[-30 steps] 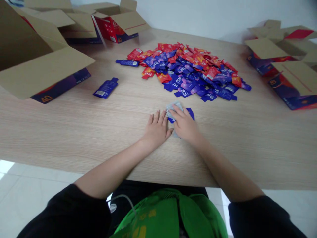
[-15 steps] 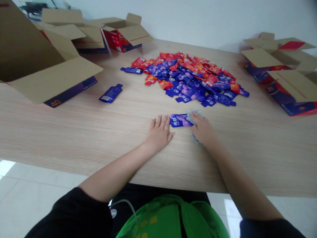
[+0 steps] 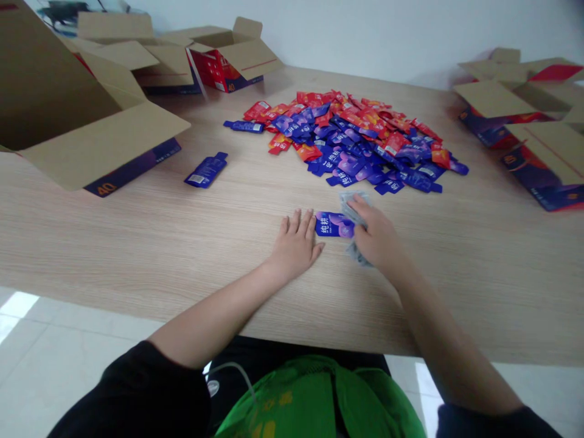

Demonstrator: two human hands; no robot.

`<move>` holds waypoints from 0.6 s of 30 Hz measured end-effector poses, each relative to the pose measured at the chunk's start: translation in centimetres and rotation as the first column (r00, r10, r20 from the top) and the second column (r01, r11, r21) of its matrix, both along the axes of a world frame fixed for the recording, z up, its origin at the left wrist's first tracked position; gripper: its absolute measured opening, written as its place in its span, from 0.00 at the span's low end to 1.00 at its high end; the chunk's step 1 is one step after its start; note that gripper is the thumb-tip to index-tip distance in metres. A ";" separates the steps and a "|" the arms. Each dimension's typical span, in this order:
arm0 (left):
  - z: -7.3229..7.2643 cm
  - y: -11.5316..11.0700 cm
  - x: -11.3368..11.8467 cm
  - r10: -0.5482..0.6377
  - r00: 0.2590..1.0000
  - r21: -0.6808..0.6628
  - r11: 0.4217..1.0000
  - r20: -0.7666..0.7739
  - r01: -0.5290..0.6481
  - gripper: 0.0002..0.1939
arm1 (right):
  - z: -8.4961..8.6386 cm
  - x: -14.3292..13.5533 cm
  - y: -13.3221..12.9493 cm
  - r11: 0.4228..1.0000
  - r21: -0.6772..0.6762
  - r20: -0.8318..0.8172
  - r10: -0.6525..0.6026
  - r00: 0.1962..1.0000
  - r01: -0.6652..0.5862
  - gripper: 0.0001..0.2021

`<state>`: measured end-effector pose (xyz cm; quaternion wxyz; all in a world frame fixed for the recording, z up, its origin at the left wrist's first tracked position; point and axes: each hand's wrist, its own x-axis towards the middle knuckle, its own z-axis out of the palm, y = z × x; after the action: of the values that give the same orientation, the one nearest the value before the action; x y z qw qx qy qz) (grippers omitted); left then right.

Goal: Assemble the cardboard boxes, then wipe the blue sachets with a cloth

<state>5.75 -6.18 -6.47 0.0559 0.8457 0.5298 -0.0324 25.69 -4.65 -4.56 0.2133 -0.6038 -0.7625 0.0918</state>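
A purple pouch [image 3: 332, 225] with white characters lies flat on the wooden table in front of me. My left hand [image 3: 295, 243] rests palm down with fingers outstretched, its fingertips against the pouch's left end. Bunched in my right hand [image 3: 374, 234] is a pale grey-blue cloth [image 3: 352, 207], which covers the pouch's right end; part of the cloth sticks out below the hand. Another purple pouch [image 3: 206, 170] lies by itself to the left, barcode side up.
A heap of red and purple pouches [image 3: 356, 140] spreads across the far middle of the table. Open cardboard boxes stand at the left [image 3: 104, 140], back left [image 3: 228, 61] and right [image 3: 547, 152]. The table's front edge runs close to my body.
My right hand with the cloth has shifted slightly and looks more raised at the knuckles over the pouch's right end. The left hand stays flat beside the pouch. The view has turned slightly.
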 end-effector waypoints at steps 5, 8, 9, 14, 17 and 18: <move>0.1 0.1 0.0 -0.018 1.000 -0.009 1.000 -0.026 0.018 0.36 | -1.3 -4.8 -0.9 0.994 -0.011 0.181 0.113 0.977 -0.113 0.29; 0.1 0.1 0.1 -0.008 1.000 -0.014 1.000 -0.021 0.008 0.37 | -2.0 -4.4 -1.5 0.996 -0.003 0.214 0.090 0.973 -0.092 0.30; 0.1 0.1 0.1 -0.001 1.000 -0.015 1.000 -0.016 0.001 0.37 | -2.2 -3.9 -1.6 0.997 -0.002 0.216 0.080 0.973 -0.081 0.30; 0.2 0.1 0.2 0.006 1.000 -0.021 1.000 -0.007 -0.006 0.37 | -2.5 -1.2 -2.5 1.000 -0.020 0.247 -0.010 0.969 0.016 0.30; 0.5 0.1 0.2 0.005 1.000 -0.043 0.999 -0.013 -0.006 0.37 | -2.8 0.2 -2.9 0.998 -0.016 0.272 -0.051 0.961 0.057 0.29; 0.6 0.2 0.2 0.005 1.000 -0.052 0.999 -0.015 -0.006 0.37 | -2.8 0.7 -2.9 0.998 -0.019 0.281 -0.058 0.958 0.066 0.29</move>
<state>5.97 -6.01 -5.91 0.0740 0.8423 0.5314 -0.0521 26.36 -7.57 -7.34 0.0973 -0.6371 -0.7645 0.0094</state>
